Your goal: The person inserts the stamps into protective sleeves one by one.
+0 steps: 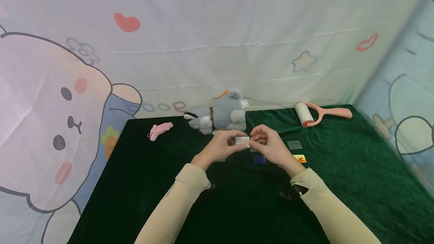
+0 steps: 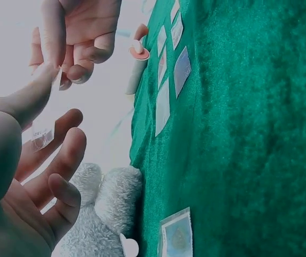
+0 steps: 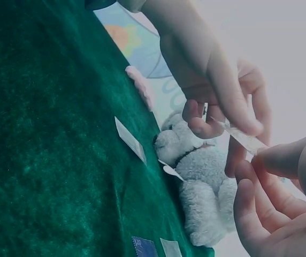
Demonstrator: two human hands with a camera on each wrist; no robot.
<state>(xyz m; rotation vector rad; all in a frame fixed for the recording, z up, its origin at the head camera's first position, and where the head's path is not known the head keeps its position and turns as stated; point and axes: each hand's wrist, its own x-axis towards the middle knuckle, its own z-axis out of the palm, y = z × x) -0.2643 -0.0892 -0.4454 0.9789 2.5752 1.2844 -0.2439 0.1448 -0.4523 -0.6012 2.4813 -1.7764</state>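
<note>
1. A small rectangular plastic packet (image 1: pixel 242 141), thin, see-through and faintly printed, is being held up between two hands, above the dark green velvety cloth (image 1: pixel 135 199)
2. By the left hand (image 1: pixel 222 145), one side of the packet is being pinched between thumb and fingers, the spare fingers being spread apart and loosely bent
3. By the right hand (image 1: pixel 269 144), the opposite edge is being nipped at the thumb tip and fingertips, the remaining fingers being curled inward
4. Both forearms are being angled forward and inward, covered by two pale yellow sleeves (image 1: pixel 190 187)
5. Seven flat pieces are being shown on the cloth in the left wrist view: six grouped in two rows of three, one lying apart; among the six, a glossy dark blue packet (image 1: pixel 259 159), a clear piece (image 1: pixel 294 145) and a yellow-and-red packet (image 1: pixel 300 158) are being seen from above
6. Along the back, three larger items are being supported: one fluffy grey plush animal (image 1: pixel 226 112) with a brown band, one small pink plush toy (image 1: pixel 160 131) and one lint roller (image 1: pixel 323 113) with a white cylinder and smooth pinkish handle
7. Three hearts are being displayed on the creased fabric backdrop (image 1: pixel 210 40)
</note>
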